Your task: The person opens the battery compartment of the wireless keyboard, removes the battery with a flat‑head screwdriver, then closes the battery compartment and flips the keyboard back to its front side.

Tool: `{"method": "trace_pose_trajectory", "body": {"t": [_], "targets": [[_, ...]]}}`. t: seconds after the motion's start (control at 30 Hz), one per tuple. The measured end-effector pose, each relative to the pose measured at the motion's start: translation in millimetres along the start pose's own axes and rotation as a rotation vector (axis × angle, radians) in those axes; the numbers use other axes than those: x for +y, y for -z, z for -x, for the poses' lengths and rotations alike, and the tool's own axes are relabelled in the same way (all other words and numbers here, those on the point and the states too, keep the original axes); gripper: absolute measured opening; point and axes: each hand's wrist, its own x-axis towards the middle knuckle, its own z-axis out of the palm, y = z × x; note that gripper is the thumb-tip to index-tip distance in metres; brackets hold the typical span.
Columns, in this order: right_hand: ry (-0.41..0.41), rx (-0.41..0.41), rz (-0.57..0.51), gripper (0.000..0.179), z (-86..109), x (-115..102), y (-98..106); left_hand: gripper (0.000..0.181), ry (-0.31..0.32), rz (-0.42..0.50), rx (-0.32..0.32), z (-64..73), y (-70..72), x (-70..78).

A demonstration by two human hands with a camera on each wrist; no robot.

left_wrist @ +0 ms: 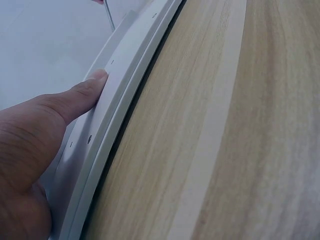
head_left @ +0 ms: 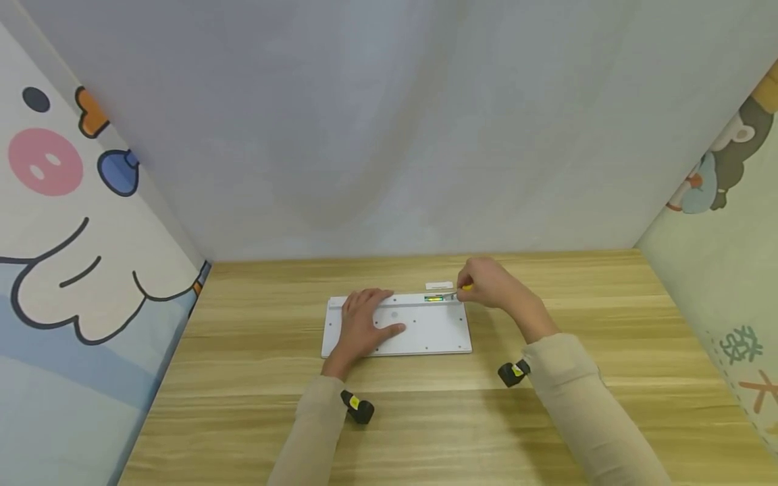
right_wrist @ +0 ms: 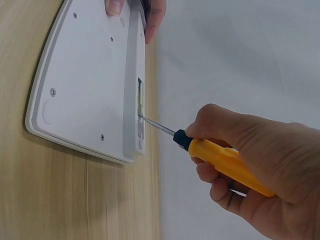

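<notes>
A white keyboard (head_left: pixel 440 331) lies underside up on the wooden table, small screws dotted over its back. Along its far raised edge, a battery slot stands uncovered with a green battery (head_left: pixel 434 298) inside. My left hand (head_left: pixel 360 325) rests spread on the keyboard's left half, its thumb (left_wrist: pixel 86 95) laid across the back. With my right hand (right_wrist: pixel 260 165) I grip a screwdriver (right_wrist: pixel 227 162) by its yellow handle. The metal shaft points into the slot, its tip at the end of the battery.
Just beyond the keyboard lies a small white battery cover (head_left: pixel 439 285). Behind the table (head_left: pixel 255 405) hangs a grey curtain (head_left: pixel 389 135). Cartoon-printed panels stand at both sides. Black wrist cameras sit on both sleeves.
</notes>
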Motion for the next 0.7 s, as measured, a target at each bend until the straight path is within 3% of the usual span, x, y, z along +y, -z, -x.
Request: {"method": "trace_pose_trajectory", "body": {"t": [0.33,0.7], "targets": [[0.045,-0.022,0.051,0.009,-10.4,-4,6,0.073,-0.001,-0.003,0.0,-0.4,0.1,0.7],[0.0,-0.116,0.129,0.012,-23.0,-22,16,0.072,-0.01,0.0,0.02,-1.5,-0.8,0.8]]}}
